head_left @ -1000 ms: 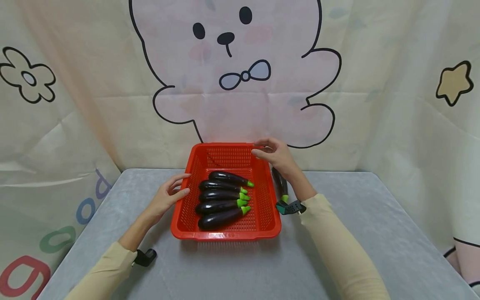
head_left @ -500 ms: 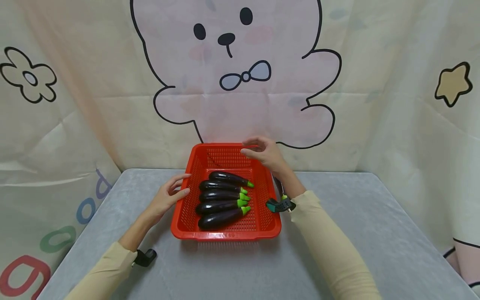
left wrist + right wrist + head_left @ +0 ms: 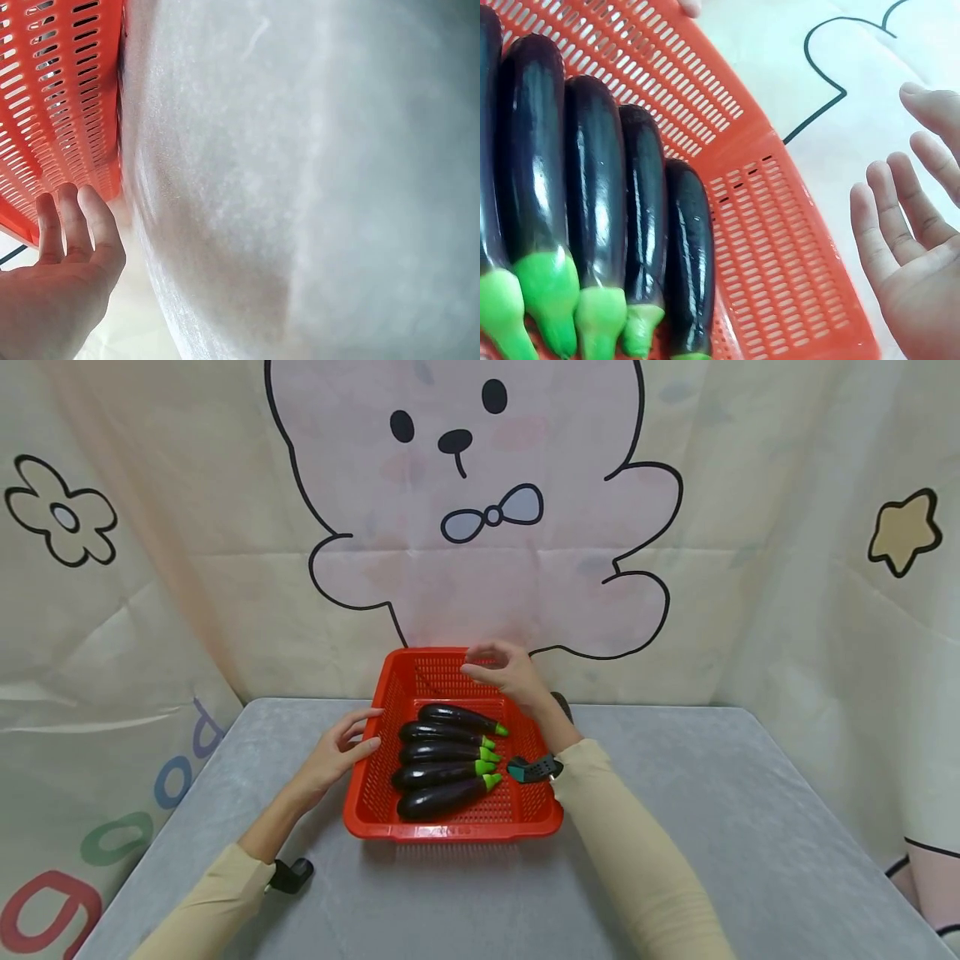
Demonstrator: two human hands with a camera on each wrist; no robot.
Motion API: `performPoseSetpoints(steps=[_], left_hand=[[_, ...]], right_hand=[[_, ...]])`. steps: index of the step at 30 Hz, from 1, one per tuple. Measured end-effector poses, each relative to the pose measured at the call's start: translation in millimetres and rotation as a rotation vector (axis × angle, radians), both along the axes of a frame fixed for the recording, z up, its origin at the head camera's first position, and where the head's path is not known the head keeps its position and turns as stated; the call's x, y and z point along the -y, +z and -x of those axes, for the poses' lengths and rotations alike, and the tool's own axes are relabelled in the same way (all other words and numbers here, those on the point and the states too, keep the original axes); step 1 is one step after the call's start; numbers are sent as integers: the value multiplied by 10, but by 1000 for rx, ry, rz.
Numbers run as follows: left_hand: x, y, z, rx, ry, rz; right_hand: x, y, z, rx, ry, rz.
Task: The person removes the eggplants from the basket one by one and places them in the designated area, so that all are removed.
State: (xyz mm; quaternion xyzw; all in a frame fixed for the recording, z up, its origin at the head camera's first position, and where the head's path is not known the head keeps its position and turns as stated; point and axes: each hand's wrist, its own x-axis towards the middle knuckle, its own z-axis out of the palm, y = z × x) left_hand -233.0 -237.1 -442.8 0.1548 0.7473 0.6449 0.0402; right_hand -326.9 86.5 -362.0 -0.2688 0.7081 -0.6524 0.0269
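Note:
A red plastic basket with slotted walls stands on the table. Several dark purple eggplants lie in a row inside it, their green stem ends to the right. My left hand rests at the basket's left side, thumb and fingers at the rim; in the left wrist view its fingers extend against the slotted wall. Over the far right part of the basket hovers my right hand, fingers relaxed, holding nothing. Another eggplant lies outside the basket on the right, mostly hidden behind my right forearm.
A grey cloth covers the table. Close behind the basket hangs a pale curtain with cartoon drawings, which also runs along both sides. Each wrist wears a dark camera mount.
My right hand has moved left from the basket's far right corner to over its far side, its forearm now covering most of the outside eggplant. The left hand stays at the rim.

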Motion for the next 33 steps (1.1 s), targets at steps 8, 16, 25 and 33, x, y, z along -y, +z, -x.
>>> performPoseSetpoints(steps=[8, 16, 25, 33], left_hand=[[-31, 23, 5, 21, 6, 10], [-22, 6, 3, 21, 2, 3], [-7, 18, -15, 24, -1, 11], [-20, 34, -21, 34, 1, 21]], right_hand=[[99, -91, 35, 6, -21, -72], [241, -163, 56, 23, -41, -127], [358, -309, 71, 99, -70, -181], [392, -436, 118, 115, -92, -285]])
